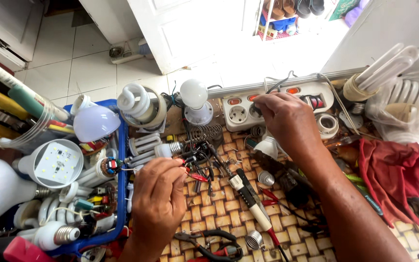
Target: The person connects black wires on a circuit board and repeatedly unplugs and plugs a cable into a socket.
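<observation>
I'm watching 2 hands. Left hand is pinching red alligator clips on thin wires, fingers closed; these look light, limp and springy, best gripped at the insulated jaws. Right hand is curling onto the white power strip, pinching a dark wire at its socket, I think. Woven mat underneath; a white LED bulb is standing near; blue tray of bulb parts at left.
</observation>
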